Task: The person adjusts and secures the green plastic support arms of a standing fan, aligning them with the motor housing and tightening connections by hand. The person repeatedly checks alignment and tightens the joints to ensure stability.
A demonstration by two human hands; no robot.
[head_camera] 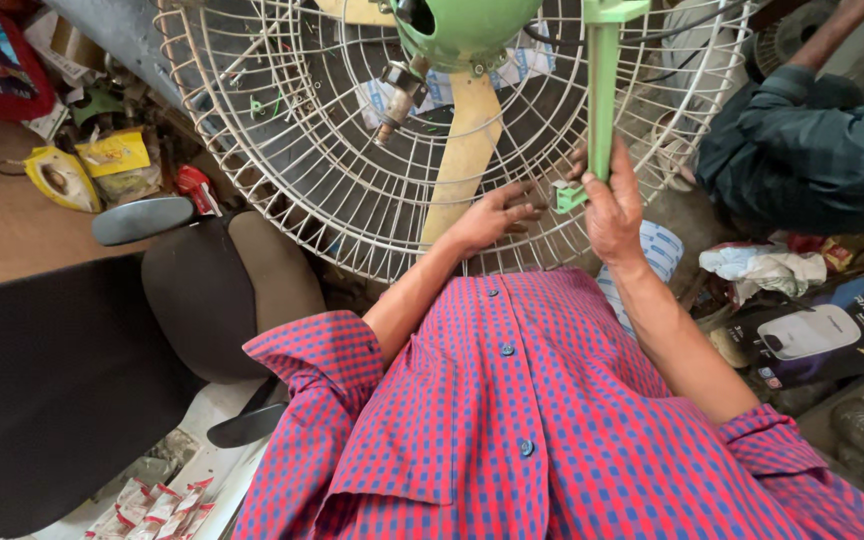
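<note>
The right hand (612, 205) was closed around the lower part of a green stand bar (602, 90), which was held upright in front of the wire fan guard (282, 150); a small green bracket (569, 196) was seen at the bar's foot, just beside the fingers. The left hand (492, 215) was laid open and flat against the guard's wires, its fingers spread and nothing gripped, near the base of a pale yellow fan blade (467, 150). The blade was seen behind the mesh, running down from a green motor housing (462, 30) at the top of the view; a metal shaft (395, 100) projected from the housing to its left. The guard was tilted towards the person and filled the upper middle of the view. A red and blue checked shirt (532, 420) was worn, with the sleeves rolled above the elbows. To the left a dark office chair (222, 290) was placed, with yellow packets (112, 155) on the floor behind it; to the right a dark carton (822, 335) and crumpled cloth (762, 268) were lying. Another person's dark green sleeve (812, 150) was seen at the upper right.
</note>
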